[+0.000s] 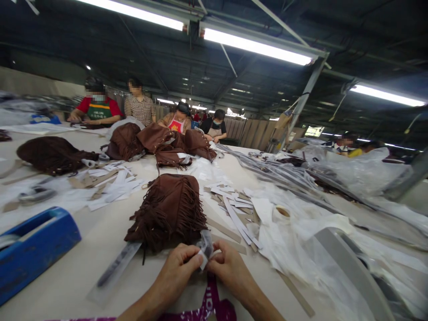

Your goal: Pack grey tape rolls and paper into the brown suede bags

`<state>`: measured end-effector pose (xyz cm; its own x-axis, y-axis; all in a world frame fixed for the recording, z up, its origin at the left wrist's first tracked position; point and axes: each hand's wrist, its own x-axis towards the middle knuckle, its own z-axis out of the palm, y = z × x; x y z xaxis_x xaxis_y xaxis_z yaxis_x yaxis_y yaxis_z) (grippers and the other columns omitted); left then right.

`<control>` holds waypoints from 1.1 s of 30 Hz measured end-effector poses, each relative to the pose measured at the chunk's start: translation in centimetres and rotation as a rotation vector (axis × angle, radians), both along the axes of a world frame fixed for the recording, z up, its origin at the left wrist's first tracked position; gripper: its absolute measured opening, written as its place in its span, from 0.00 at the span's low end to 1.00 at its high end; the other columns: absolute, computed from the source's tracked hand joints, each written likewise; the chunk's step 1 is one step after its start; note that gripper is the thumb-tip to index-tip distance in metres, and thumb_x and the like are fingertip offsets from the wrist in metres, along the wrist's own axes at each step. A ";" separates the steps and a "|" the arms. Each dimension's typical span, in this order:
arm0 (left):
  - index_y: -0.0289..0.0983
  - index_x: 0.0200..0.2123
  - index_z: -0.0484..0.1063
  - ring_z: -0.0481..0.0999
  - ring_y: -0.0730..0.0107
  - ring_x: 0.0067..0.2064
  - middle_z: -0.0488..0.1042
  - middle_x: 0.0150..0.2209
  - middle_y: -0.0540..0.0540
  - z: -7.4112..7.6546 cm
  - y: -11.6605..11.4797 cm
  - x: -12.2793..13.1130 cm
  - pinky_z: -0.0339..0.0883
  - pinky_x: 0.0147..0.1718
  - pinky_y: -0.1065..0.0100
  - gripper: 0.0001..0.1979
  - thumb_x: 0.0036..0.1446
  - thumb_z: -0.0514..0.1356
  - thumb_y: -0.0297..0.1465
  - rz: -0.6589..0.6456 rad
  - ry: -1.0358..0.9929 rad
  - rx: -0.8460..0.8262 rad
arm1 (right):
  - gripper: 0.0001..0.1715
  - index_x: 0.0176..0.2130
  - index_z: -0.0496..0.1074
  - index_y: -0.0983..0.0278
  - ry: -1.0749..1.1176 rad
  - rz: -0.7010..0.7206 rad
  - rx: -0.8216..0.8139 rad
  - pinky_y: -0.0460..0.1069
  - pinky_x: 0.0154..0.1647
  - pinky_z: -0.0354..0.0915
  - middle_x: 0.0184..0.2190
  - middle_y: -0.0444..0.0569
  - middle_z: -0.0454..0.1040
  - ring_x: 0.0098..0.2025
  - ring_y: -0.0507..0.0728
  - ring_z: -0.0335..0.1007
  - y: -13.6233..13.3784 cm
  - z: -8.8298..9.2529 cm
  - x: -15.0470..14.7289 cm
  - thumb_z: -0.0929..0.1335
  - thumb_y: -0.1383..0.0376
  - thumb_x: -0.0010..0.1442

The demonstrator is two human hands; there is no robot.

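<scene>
My left hand (179, 267) and my right hand (229, 266) meet at the near edge of the table, both pinching a small clear plastic wrapper with a white label (204, 250). Just beyond them lies a brown suede fringed bag (169, 209). A long clear plastic sleeve with a dark strip inside (115, 267) lies flat to the left of my left hand.
A blue tape dispenser (31, 247) sits at the near left. White paper strips (234, 205), a tape roll (281, 213) and heaps of clear plastic bags (334, 249) cover the right. More brown fringed bags (160, 142) lie further back, where several people work.
</scene>
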<state>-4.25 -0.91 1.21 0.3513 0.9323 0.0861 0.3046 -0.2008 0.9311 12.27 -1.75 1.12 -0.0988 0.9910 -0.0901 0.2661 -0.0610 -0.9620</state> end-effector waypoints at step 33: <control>0.38 0.25 0.72 0.68 0.64 0.37 0.71 0.28 0.50 0.6 -1.6 0.7 0.53 0.40 0.66 0.13 0.58 0.53 0.36 0.144 0.170 0.152 | 0.48 0.53 0.58 0.62 0.621 -0.165 -0.117 0.39 0.13 0.41 0.17 0.32 0.64 0.12 0.42 0.48 -2.1 -1.5 -1.4 0.79 0.55 0.39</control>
